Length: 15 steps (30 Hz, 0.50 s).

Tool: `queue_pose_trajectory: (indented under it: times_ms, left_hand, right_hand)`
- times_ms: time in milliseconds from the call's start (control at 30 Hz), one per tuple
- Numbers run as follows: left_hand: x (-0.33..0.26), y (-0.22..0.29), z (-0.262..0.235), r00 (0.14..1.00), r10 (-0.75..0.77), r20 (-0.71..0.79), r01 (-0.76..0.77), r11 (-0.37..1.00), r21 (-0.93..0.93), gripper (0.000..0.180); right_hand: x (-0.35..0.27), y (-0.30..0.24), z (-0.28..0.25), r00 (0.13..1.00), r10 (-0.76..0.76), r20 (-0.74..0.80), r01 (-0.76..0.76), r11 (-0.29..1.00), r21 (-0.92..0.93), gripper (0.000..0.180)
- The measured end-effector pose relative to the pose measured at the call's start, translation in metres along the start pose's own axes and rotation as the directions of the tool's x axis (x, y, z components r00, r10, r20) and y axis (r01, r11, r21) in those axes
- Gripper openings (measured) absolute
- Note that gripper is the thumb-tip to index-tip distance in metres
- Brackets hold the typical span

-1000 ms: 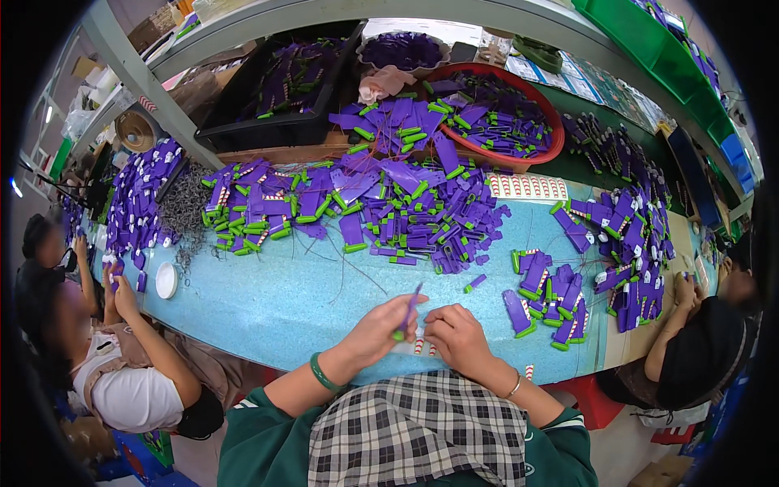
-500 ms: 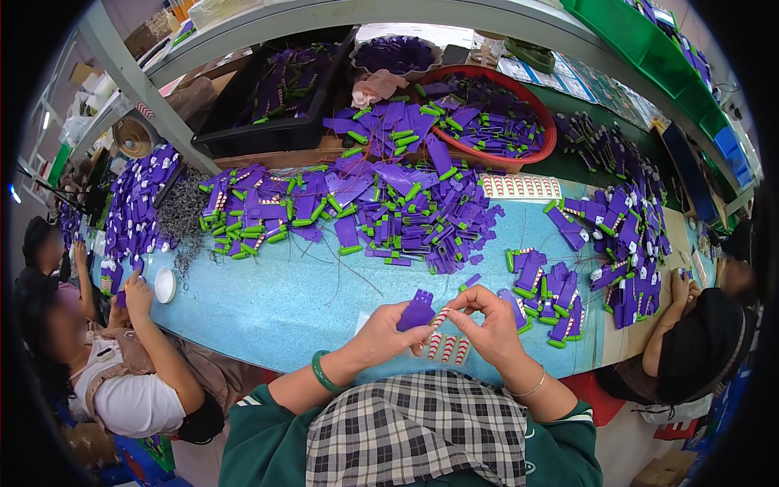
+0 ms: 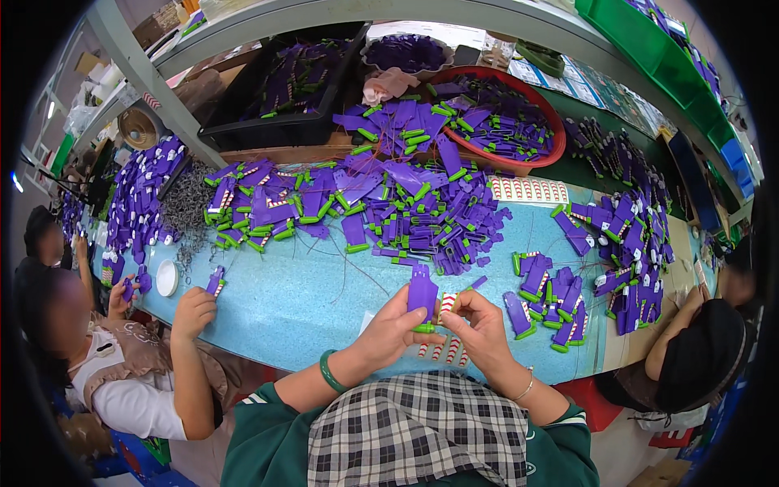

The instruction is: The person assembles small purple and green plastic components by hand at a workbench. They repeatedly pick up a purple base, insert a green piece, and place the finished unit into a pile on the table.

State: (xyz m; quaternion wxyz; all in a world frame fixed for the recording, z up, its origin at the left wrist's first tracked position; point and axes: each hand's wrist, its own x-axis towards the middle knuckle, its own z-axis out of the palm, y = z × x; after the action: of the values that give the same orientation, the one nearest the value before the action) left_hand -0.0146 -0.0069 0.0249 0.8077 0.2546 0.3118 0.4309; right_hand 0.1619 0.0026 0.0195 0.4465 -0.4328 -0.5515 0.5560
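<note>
Left hand [image 3: 386, 334] clamps a flat purple-and-green plastic piece [image 3: 421, 292]; just right of it, right hand [image 3: 480, 331] pinches a red-and-white chevron strip [image 3: 448, 302].

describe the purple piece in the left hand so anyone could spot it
At the near edge of the blue tabletop, find the plaid cloth. Just beyond it, the left hand, green bangle at its wrist, holds a flat purple piece with a green end. Unlike the heaped purple pieces, it is held beside a red-and-white chevron strip in the right hand.
</note>
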Motion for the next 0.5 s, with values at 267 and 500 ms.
queue_pose_trajectory:
  times_ms: [267,500]
  left_hand:
    - [0.0,-0.002,0.0011,0.996,-0.03,0.086,0.037,0.996,-0.079,0.04]
    - [-0.0005,-0.0029,0.0019,0.997,-0.026,0.073,0.033,0.994,-0.102,0.04]
  right_hand:
    - [0.0017,0.0022,0.0029,0.998,0.058,-0.006,-0.058,0.998,0.022,0.011]
    - [-0.0005,0.0073,0.0037,0.999,-0.038,-0.035,0.035,0.994,-0.108,0.012]
